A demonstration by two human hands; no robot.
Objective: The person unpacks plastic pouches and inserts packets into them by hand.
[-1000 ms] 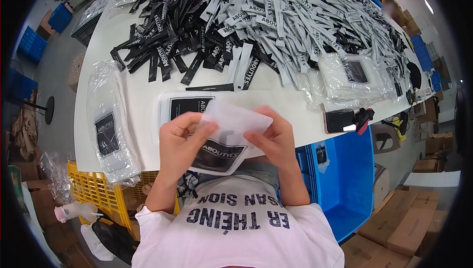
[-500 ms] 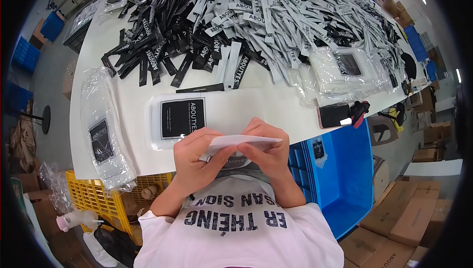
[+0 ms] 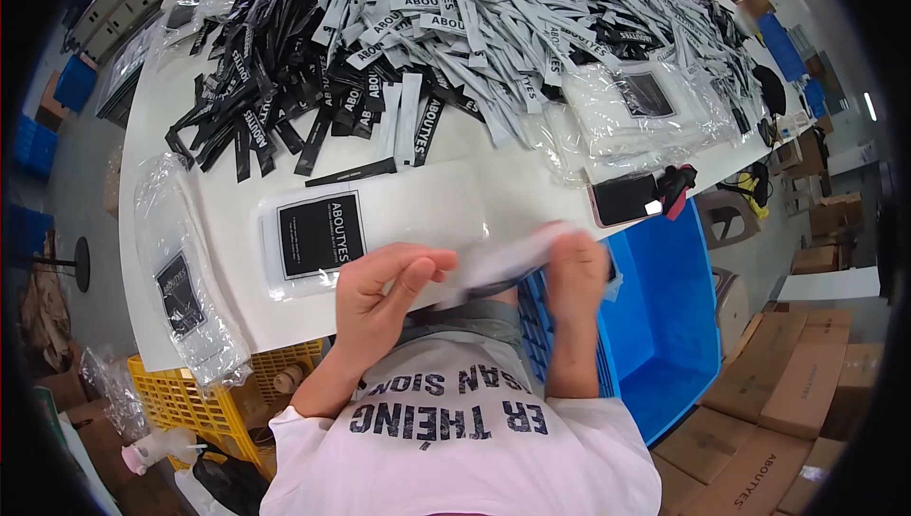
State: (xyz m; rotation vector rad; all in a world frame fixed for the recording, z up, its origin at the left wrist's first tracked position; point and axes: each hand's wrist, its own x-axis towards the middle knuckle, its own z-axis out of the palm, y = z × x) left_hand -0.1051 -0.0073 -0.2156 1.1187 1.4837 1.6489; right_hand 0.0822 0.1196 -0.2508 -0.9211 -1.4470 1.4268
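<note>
My right hand is closed on one end of a flat white packet, smeared by motion, with a dark patch on its lower side. My left hand is apart from it, over the table's front edge, its fingers partly bent and the thumb slightly away from them; nothing shows in it. Just beyond the left hand lies a clear white plastic bag with a black ABOUTYES label. A thin black sachet lies along its far edge.
Black sachets and white sachets are heaped across the back. Wrapped white packs lie left and right. A phone is near the right edge. Below stand a blue bin, a yellow crate and cartons.
Both hands held the white packet together before; my left hand has let go. My right hand has carried the packet to the right. The view has shifted slightly.
</note>
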